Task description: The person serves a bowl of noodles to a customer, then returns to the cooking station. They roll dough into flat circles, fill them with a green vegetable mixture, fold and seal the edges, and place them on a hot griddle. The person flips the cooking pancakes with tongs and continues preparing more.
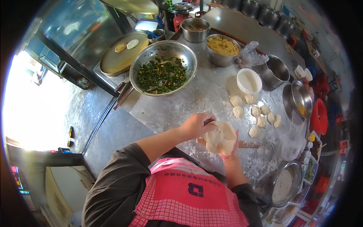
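You're somewhere in the middle of this batch, I'd say. Two flat rounds (126,45) already sit on the round griddle pan (113,62) up top, and there's a cluster of small dough balls (257,115) waiting on the floured tabletop (204,94), so plenty left to shape.

The dough piece (221,138) you're working on is up off the tabletop, held in front of your apron. Your right hand (231,145) is underneath, cupped and fairly open, cradling it like a little bowl. Your left hand (196,125) comes over the top with fingers curled in, pinching or pressing at the dough's rim. Can't tell if there's filling inside yet.

The big bowl of chopped greens (162,73) is well apart, and a rolling pin (247,144) lies just behind your hands.
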A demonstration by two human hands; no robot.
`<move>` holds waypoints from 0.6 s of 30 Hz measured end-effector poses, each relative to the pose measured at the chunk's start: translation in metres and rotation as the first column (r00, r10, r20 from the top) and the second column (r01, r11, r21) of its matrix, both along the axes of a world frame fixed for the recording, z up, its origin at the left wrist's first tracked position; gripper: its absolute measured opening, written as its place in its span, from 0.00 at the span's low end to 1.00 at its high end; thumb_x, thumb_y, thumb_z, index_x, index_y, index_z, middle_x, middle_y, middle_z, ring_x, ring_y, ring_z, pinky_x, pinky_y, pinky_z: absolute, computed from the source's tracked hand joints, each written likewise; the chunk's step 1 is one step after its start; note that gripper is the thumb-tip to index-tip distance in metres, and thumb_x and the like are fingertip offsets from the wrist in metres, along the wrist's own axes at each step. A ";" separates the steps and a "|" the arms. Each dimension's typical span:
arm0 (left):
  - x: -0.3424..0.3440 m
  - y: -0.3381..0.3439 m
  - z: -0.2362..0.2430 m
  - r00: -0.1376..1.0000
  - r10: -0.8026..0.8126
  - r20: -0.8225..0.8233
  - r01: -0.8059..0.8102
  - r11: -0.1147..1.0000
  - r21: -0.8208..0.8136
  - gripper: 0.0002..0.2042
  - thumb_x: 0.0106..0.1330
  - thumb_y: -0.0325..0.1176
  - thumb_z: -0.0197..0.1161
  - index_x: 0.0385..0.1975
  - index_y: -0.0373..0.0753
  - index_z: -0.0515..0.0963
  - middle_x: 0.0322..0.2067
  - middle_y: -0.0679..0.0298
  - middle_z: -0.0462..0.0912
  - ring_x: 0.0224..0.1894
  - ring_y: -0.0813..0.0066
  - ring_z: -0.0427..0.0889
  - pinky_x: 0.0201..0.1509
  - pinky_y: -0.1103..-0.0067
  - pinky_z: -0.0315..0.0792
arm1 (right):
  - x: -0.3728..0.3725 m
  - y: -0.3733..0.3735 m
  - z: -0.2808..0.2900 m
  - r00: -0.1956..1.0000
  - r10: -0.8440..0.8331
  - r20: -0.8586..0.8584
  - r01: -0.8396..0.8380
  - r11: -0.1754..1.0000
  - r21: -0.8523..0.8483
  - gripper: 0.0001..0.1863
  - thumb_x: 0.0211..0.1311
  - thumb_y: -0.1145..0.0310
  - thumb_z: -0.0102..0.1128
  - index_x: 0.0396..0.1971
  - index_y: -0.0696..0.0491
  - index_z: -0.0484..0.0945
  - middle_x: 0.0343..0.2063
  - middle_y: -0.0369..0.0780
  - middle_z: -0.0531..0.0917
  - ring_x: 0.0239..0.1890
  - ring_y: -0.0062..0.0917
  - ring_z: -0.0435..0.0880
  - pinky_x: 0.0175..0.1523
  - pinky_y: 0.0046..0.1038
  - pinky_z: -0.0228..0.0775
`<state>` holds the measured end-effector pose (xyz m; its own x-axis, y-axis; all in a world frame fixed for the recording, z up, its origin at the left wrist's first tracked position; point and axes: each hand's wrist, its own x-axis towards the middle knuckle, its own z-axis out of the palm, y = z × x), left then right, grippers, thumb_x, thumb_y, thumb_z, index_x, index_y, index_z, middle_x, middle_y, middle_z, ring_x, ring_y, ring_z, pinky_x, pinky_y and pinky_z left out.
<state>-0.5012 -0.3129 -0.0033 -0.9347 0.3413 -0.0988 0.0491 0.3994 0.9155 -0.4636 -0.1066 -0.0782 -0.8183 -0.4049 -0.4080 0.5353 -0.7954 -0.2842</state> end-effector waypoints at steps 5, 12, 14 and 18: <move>-0.007 -0.039 -0.013 0.988 0.038 -0.150 -0.080 0.955 -0.285 0.11 0.63 0.33 0.63 0.42 0.35 0.77 0.33 0.62 0.85 0.37 0.70 0.84 0.43 0.74 0.76 | 0.005 -0.040 0.009 0.991 0.059 -0.116 -0.079 0.982 -0.171 0.48 0.61 0.30 0.40 0.69 0.56 0.54 0.68 0.44 0.60 0.69 0.40 0.59 0.70 0.47 0.52; -0.018 -0.153 -0.058 0.708 -0.226 0.669 -0.592 0.326 0.737 0.33 0.66 0.65 0.46 0.55 0.41 0.72 0.55 0.56 0.76 0.56 0.57 0.75 0.60 0.61 0.69 | -0.031 -0.184 0.049 0.964 0.163 -0.210 -0.194 0.971 -0.138 0.48 0.62 0.31 0.40 0.70 0.55 0.51 0.69 0.44 0.58 0.70 0.40 0.58 0.72 0.47 0.49; -0.021 -0.206 -0.045 0.655 -0.396 0.643 -0.644 0.152 0.750 0.40 0.63 0.72 0.39 0.60 0.42 0.68 0.61 0.54 0.70 0.62 0.54 0.70 0.65 0.57 0.64 | -0.055 -0.224 0.055 0.921 0.240 -0.308 -0.240 0.970 0.040 0.44 0.64 0.33 0.40 0.67 0.55 0.58 0.64 0.44 0.66 0.66 0.37 0.65 0.69 0.44 0.55; -0.010 -0.303 -0.048 0.770 -0.382 0.511 -0.571 -0.056 0.819 0.43 0.60 0.74 0.39 0.65 0.44 0.63 0.63 0.55 0.68 0.63 0.52 0.69 0.67 0.53 0.60 | -0.116 -0.274 0.037 0.776 0.421 -0.470 -0.026 0.766 0.643 0.27 0.70 0.50 0.47 0.58 0.56 0.71 0.50 0.42 0.80 0.49 0.28 0.79 0.56 0.33 0.69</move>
<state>-0.5114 -0.6157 -0.0513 -0.8868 0.4286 -0.1728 -0.4501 -0.8858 0.1130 -0.5796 -0.3807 -0.0416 -0.8814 -0.4561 -0.1227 0.2572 -0.2456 -0.9346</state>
